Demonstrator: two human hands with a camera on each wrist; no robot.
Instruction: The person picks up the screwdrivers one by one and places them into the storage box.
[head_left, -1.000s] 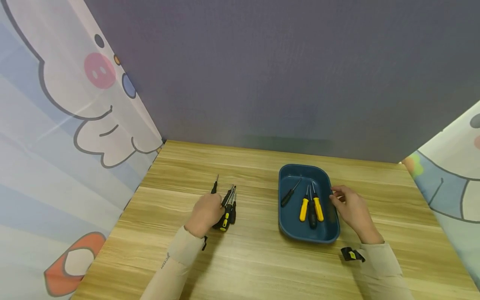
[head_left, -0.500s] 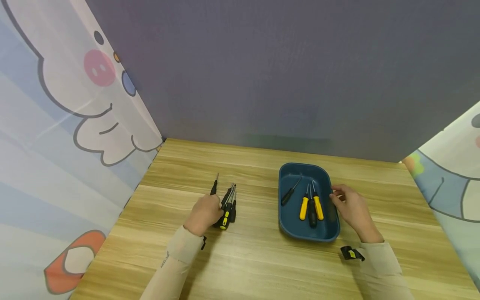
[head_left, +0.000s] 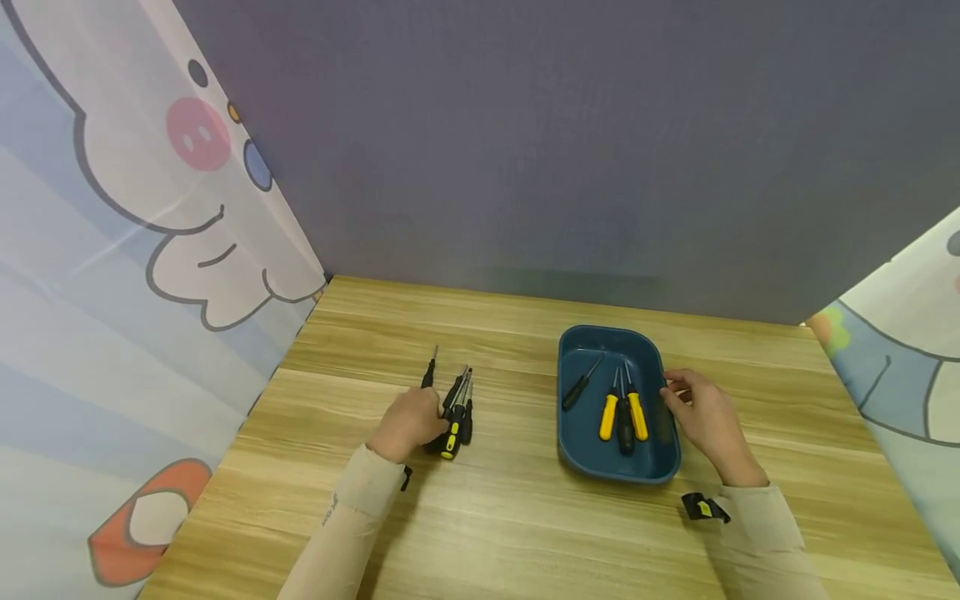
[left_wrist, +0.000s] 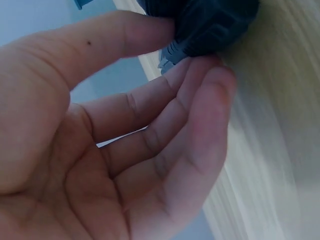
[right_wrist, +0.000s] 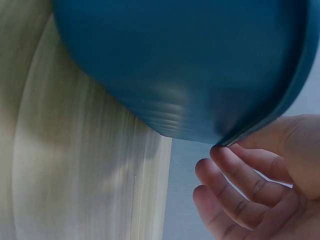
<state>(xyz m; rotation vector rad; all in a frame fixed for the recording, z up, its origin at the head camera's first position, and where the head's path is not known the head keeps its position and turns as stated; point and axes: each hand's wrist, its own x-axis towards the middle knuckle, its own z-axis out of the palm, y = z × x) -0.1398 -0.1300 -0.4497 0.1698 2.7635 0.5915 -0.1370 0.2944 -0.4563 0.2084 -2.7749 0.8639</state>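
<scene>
My left hand is at a cluster of screwdrivers on the left of the table. In the left wrist view, its thumb and fingertips pinch the dark handle of a screwdriver. Beside that hand lies a black-and-yellow screwdriver, with several black-handled ones close around it, partly hidden by the hand. To the right stands a blue tray, and my right hand grips its right rim between thumb and index finger. Inside the tray are two yellow-handled screwdrivers and two black-handled screwdrivers.
The wooden table carries both groups of tools. A grey panel rises along its back edge. Curtains with cartoon prints hang at the left and right sides.
</scene>
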